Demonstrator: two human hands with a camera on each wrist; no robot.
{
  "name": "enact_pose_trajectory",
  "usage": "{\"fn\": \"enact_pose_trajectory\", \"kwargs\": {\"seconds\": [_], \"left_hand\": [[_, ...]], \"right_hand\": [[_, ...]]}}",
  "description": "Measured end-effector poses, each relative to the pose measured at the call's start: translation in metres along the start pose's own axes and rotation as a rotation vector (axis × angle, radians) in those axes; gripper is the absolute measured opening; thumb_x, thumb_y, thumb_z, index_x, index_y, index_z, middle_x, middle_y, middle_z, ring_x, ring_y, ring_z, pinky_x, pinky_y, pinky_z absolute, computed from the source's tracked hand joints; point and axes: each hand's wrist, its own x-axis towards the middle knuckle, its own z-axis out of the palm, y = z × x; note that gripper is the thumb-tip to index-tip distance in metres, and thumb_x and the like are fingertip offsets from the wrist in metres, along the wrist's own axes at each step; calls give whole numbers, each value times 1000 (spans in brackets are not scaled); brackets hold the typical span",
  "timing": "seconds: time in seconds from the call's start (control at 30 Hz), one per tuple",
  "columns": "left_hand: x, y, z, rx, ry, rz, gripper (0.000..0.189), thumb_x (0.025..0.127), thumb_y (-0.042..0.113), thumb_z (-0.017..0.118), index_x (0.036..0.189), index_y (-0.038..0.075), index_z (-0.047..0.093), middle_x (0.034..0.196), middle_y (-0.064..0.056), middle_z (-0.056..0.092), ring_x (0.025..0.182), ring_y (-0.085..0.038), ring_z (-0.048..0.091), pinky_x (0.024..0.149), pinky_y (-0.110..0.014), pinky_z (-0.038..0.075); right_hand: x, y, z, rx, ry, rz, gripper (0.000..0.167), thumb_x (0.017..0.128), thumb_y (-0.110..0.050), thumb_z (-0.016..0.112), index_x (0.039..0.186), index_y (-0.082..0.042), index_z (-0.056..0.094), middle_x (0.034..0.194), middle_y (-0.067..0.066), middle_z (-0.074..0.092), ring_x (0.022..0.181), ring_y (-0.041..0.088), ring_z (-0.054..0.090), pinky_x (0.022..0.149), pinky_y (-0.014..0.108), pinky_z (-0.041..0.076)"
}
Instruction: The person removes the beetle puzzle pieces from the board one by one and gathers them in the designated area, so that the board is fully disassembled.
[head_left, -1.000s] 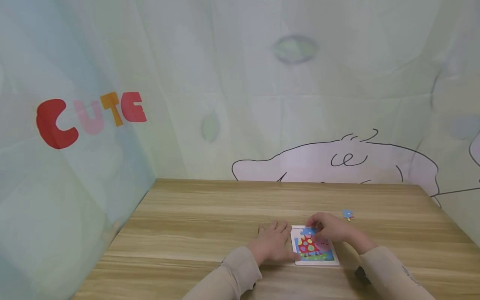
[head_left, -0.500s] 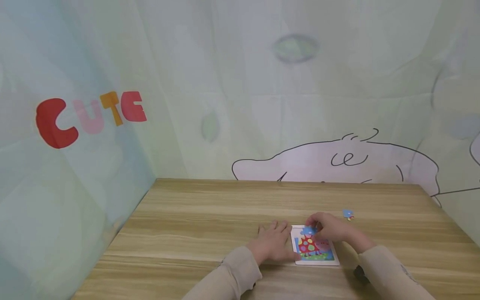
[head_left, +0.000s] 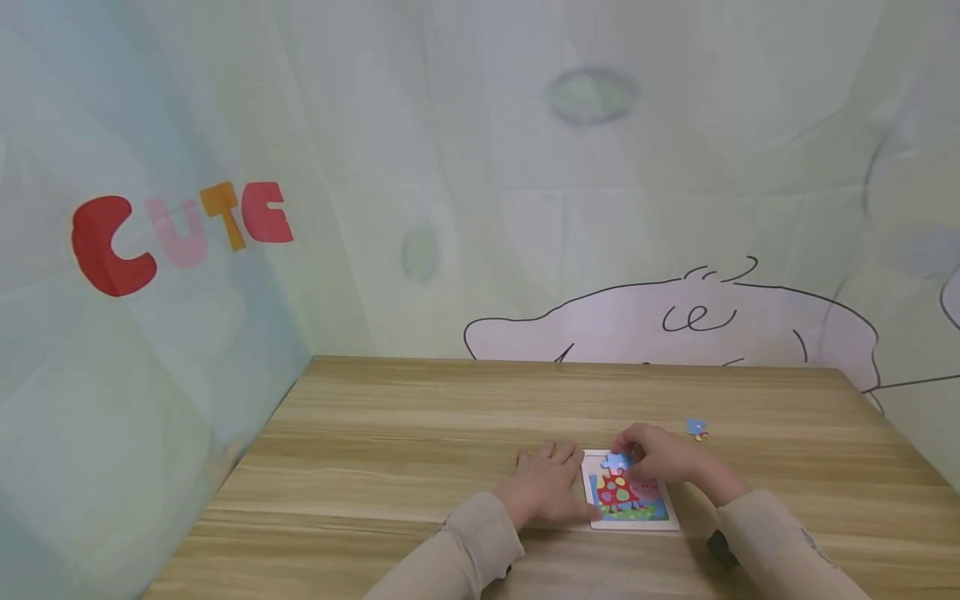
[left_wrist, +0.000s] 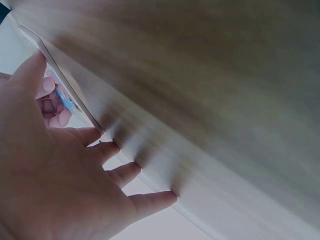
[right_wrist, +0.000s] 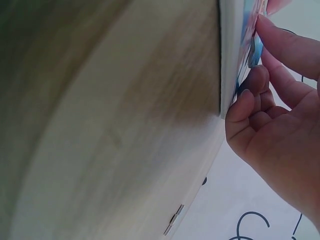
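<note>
A white-bordered jigsaw puzzle board (head_left: 637, 526) with a red spotted animal picture lies flat on the table. Over its upper edge, my right hand (head_left: 660, 457) pinches a blue puzzle piece (head_left: 617, 462) between thumb and fingers. The right wrist view shows this piece (right_wrist: 256, 52) held low against the board (right_wrist: 229, 60); whether it is seated there, I cannot tell. My left hand (head_left: 546, 487) lies spread at the board's left side, thumb on the border. In the left wrist view, the left fingertips (left_wrist: 131, 171) touch the tabletop.
Beyond the right hand, a loose blue puzzle piece (head_left: 697, 428) with a colourful corner lies on the wooden table (head_left: 420, 417). A dark object (head_left: 722, 550) shows beside the right sleeve. Printed fabric walls (head_left: 480, 208) stand behind and to the left of the table.
The pinched blue piece has tilted slightly, and its surface now catches more light. Both hands and the board have stayed almost where they were.
</note>
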Motion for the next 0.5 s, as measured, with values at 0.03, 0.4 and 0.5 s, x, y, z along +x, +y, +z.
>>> {"fn": "enact_pose_trajectory", "kwargs": {"seconds": [0.03,0.4,0.5], "left_hand": [[0,0,0,-2,-1,-1,90,82,71,55,151,18,34,158,3,28,145,-30,23,108,-65,23],[-1,1,-1,-3,-1,0,90,82,71,55,151,18,34,158,2,27,145,-30,23,109,-65,24],[-1,0,-1,-6,2,1,90,82,71,55,151,18,34,158,2,27,145,-30,23,109,-64,23]], "right_hand": [[0,0,0,1,-1,-7,29,78,1,73,105,-5,65,97,2,60,87,20,51,81,42,51],[1,5,0,12,-3,-24,25,79,0,72,102,-8,64,93,1,59,87,19,52,82,40,49],[1,6,-1,19,0,-32,24,80,-1,72,102,-6,64,94,1,59,87,20,52,82,41,49]]}}
